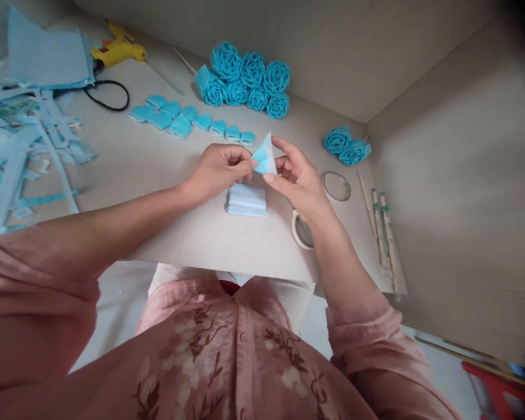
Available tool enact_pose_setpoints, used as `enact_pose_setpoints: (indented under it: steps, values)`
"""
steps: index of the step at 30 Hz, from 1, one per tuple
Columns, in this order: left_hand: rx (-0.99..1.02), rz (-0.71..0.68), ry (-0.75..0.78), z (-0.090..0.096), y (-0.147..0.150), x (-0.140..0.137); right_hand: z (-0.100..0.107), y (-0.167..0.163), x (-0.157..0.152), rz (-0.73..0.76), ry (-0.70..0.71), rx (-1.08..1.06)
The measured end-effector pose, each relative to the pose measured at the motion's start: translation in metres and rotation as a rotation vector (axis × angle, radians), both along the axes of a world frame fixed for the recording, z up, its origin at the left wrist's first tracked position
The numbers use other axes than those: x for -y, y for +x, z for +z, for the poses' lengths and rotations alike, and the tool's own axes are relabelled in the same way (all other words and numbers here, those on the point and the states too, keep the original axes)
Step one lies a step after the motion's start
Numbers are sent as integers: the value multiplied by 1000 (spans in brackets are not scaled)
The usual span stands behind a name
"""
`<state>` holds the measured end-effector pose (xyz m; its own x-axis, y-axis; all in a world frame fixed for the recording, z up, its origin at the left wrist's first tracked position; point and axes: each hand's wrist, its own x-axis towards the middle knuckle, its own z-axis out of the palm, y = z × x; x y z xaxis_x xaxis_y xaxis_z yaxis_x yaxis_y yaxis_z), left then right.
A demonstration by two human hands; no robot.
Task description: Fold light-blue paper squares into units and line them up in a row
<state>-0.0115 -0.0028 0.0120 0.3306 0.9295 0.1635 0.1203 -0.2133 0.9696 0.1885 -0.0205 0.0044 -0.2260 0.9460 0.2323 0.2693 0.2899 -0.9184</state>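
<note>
Your left hand [221,169] pinches the folded blue piece [266,156] at nine o'clock, your right hand [301,182] holds its three-o'clock edge, and uneven pulling could unfold it.

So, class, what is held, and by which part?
A folded blue piece: left hand pinches its narrow end; right hand touches its wide white edge.
</note>
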Motion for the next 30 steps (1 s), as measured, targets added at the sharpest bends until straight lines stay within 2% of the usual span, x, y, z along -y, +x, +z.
enact_pose_setpoints:
  steps: [9, 15, 23, 30]
  values:
    - [-55, -80, 90, -5, 0, 2, -8, 0, -1, 0, 77, 20]
    - [-12, -163, 50, -4, 1, 1, -10, 0, -1, -31, 119, 47]
    - [-49, -195, 41, -4, 1, 3, -13, 0, -2, -17, 174, 73]
    - [-57, -199, 34, -3, 1, 2, -7, 1, 0, -58, 124, 39]
